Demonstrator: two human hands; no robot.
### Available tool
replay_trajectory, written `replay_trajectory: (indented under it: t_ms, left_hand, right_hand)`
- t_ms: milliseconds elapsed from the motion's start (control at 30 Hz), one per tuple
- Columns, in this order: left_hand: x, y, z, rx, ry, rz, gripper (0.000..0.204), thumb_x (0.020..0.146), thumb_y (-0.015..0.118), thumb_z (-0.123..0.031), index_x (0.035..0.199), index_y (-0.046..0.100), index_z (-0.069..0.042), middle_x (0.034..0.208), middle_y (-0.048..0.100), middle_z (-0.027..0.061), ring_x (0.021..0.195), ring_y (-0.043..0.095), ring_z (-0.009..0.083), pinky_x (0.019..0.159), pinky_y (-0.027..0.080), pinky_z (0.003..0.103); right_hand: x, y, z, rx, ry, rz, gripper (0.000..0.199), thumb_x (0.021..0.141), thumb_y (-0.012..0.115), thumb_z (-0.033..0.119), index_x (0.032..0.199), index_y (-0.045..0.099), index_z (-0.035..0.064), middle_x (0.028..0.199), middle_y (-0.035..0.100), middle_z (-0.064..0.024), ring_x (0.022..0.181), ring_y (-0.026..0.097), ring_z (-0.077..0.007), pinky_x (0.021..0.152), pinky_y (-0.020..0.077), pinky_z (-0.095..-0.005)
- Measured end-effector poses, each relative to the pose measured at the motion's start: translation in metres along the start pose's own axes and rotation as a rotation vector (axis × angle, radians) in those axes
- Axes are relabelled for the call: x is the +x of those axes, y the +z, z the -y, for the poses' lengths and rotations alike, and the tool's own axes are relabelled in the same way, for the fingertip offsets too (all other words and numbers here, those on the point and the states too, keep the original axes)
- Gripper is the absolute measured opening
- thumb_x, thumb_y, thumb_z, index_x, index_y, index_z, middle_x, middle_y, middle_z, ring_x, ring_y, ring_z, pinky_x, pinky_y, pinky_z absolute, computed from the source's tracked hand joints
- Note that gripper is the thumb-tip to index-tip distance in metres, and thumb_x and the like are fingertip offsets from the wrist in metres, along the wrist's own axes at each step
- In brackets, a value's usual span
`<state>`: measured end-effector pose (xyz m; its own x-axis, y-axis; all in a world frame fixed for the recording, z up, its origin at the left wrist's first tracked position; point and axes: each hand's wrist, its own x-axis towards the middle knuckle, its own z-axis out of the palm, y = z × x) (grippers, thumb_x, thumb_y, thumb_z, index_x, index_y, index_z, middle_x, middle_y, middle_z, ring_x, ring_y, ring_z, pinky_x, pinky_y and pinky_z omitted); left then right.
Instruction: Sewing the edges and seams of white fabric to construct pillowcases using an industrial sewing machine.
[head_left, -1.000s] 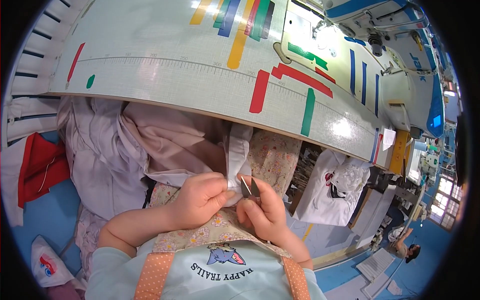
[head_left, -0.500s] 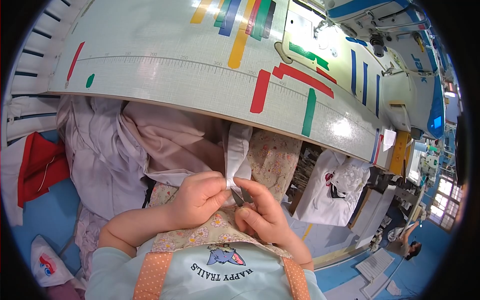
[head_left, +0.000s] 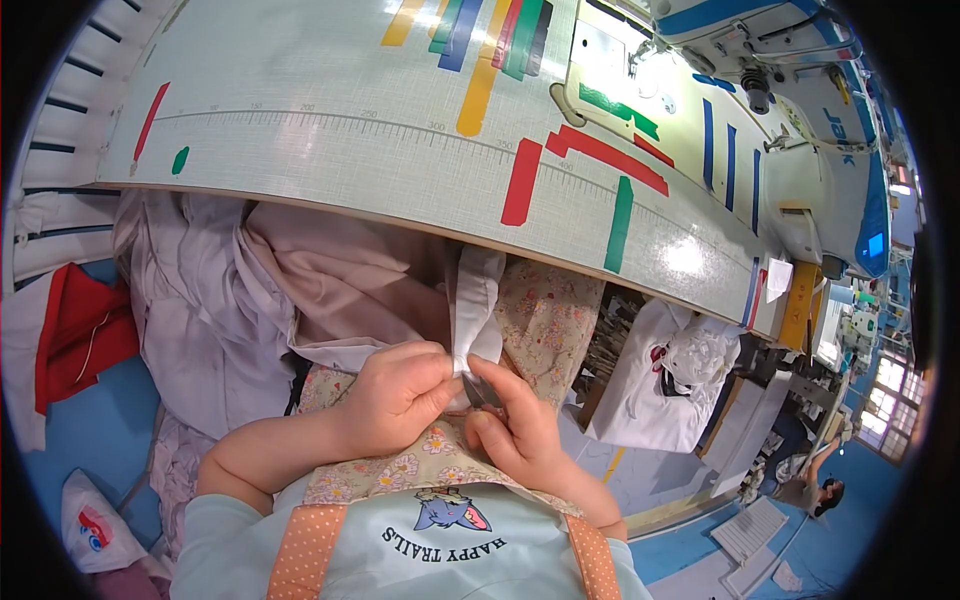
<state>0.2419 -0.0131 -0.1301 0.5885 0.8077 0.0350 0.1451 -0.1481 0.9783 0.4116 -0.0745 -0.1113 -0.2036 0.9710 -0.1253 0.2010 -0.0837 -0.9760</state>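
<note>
Above my lap, my left hand (head_left: 402,392) pinches the lower end of a white cloth strip (head_left: 474,305), part of a garment hanging over my legs. Close beside it, my right hand (head_left: 522,432) is wrapped round small dark-bladed thread snips (head_left: 480,392). The snips' tips point up at the strip's end, next to my left fingertips. Most of the snips' body is hidden in my right palm. Whether a thread lies between the blades is too small to tell.
Ahead lies a pale sewing table (head_left: 330,160) with a printed ruler and coloured tape strips. A sewing machine (head_left: 800,150) stands at its right. Pale cloth (head_left: 330,270) hangs below the table edge. White fabric (head_left: 655,385) is piled right; a person (head_left: 805,490) is far right.
The snips' blades, spread before, have come closer together. My right fingers have tightened and tilted slightly; my left hand and the cloth stay in place.
</note>
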Motion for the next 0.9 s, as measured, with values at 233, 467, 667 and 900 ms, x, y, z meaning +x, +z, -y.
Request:
replay_trajectory:
  t_ms: [233, 467, 667, 900]
  left_hand:
    - [-0.002, 0.006, 0.003, 0.012, -0.008, 0.0, 0.006, 0.077, 0.06, -0.002, 0.082, 0.058, 0.0, 0.069, 0.051, 0.0123, 0.062, 0.051, 0.029, 0.055, 0.041, 0.035]
    - [-0.002, 0.004, 0.0, -0.061, -0.054, -0.038, 0.007, 0.077, 0.059, -0.001, 0.084, 0.058, 0.0, 0.068, 0.051, 0.0109, 0.061, 0.05, 0.0277, 0.055, 0.041, 0.035]
    - [-0.002, 0.003, 0.001, -0.049, -0.029, -0.029, 0.007, 0.077, 0.059, 0.0, 0.084, 0.058, -0.001, 0.067, 0.05, 0.0104, 0.061, 0.049, 0.0272, 0.054, 0.039, 0.035]
    - [-0.002, 0.002, 0.0, -0.028, -0.011, -0.027, 0.007, 0.077, 0.059, -0.001, 0.084, 0.058, 0.0, 0.067, 0.049, 0.0104, 0.061, 0.049, 0.0273, 0.054, 0.039, 0.035]
  right_hand:
    - [0.002, -0.01, 0.002, 0.067, 0.018, -0.041, 0.044, 0.086, 0.041, -0.004, 0.129, 0.036, -0.0019, 0.064, 0.052, -0.0023, 0.051, 0.045, -0.0073, 0.046, 0.0357, -0.0197]
    - [-0.006, -0.013, 0.006, 0.368, 0.29, 0.19, 0.051, 0.087, 0.039, -0.007, 0.135, 0.027, 0.0032, 0.073, 0.049, -0.0042, 0.055, 0.044, -0.0063, 0.049, 0.0338, -0.019]
    - [-0.002, -0.014, 0.009, 0.38, 0.314, 0.202, 0.051, 0.087, 0.041, -0.004, 0.135, 0.028, 0.0058, 0.065, 0.048, -0.0019, 0.053, 0.042, -0.0058, 0.048, 0.0323, -0.0188]
    - [-0.002, -0.014, 0.011, 0.423, 0.348, 0.209, 0.05, 0.088, 0.041, -0.003, 0.135, 0.029, 0.0065, 0.063, 0.047, -0.0019, 0.052, 0.041, -0.0056, 0.048, 0.0323, -0.0182]
